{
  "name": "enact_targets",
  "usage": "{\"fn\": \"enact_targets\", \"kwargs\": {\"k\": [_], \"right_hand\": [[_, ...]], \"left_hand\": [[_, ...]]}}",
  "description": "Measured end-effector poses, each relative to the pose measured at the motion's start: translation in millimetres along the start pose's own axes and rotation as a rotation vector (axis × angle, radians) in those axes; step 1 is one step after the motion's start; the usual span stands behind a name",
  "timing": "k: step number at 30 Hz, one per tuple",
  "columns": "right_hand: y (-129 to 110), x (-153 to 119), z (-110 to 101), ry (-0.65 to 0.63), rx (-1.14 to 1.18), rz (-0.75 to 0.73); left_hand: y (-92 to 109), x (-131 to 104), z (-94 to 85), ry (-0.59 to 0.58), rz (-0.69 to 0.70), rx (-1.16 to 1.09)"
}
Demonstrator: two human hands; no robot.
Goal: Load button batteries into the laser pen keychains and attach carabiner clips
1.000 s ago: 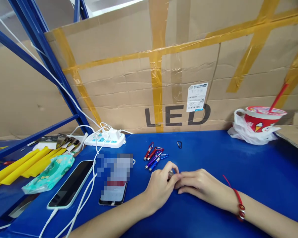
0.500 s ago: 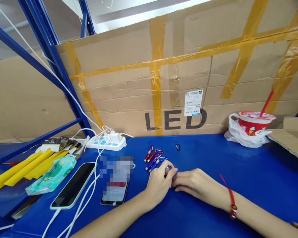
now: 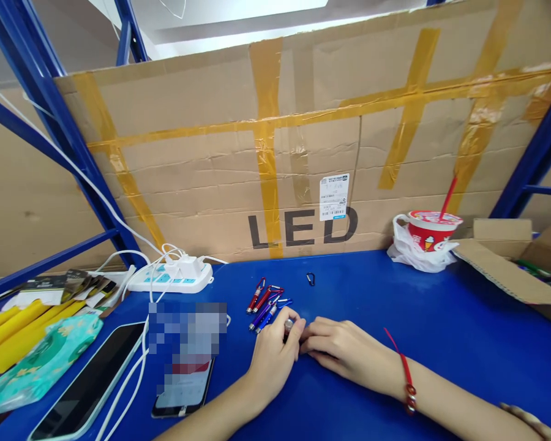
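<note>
small silvery piece (image 3: 288,325) — clasped in curled left hand (image 3: 273,354), hands together — right hand (image 3: 345,348) bent, its hold unclear.

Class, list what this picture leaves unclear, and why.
All in the head view:
Small shiny object: mostly hidden by the left hand.
Right hand: its fingers hide whether it grips anything.
Lit phone: screen partly pixelated.
White label: print too small.
Open box: cut off by right edge.
</note>
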State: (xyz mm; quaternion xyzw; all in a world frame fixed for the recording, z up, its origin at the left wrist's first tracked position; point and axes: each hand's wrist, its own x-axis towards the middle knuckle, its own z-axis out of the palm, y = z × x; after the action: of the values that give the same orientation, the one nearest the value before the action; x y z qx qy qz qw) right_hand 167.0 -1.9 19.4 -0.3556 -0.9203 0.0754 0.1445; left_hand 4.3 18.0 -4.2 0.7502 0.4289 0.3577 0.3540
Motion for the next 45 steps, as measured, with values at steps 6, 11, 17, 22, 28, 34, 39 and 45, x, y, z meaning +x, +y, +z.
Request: {"fn": "enact_targets", "kwargs": {"k": [6,11,17,22,28,34,39,45], "right_hand": [[1.9,-1.9,-0.1,-0.006,0.019,-0.022],[2.2,-0.3,0.2,0.044,-0.046,0.070],[5.1,0.9,-0.4,0.082,-0.138,0.301],[5.3,0.8,0.8,0.086,-0.142,0.290],[3.6,2.2,2.1,0.120,-0.071,0.320],[4.1,1.4,7.9,0.162,-0.017,0.263],[3.1,-0.5,11.8,0.197,0.057,0.242],[4.5,0.1,11.6,0.196,0.016,0.183]], "left_hand": [[0.8,-0.4,0.3,-0.011,-0.005,-0.007],[2.3,-2.0,-0.1,-0.012,-0.007,0.017],[2.8,-1.8,0.1,-0.012,-0.051,0.047],[3.5,-0.8,0.4,-0.014,-0.051,0.043],[3.7,-1.6,-1.1,-0.011,-0.029,0.062],[5.1,-3.3,-0.6,0.006,-0.007,0.070],[4.7,-3.6,-1.3,0.019,0.004,0.085],[7.0,-4.8,-3.1,-0.007,0.008,0.082]]}}
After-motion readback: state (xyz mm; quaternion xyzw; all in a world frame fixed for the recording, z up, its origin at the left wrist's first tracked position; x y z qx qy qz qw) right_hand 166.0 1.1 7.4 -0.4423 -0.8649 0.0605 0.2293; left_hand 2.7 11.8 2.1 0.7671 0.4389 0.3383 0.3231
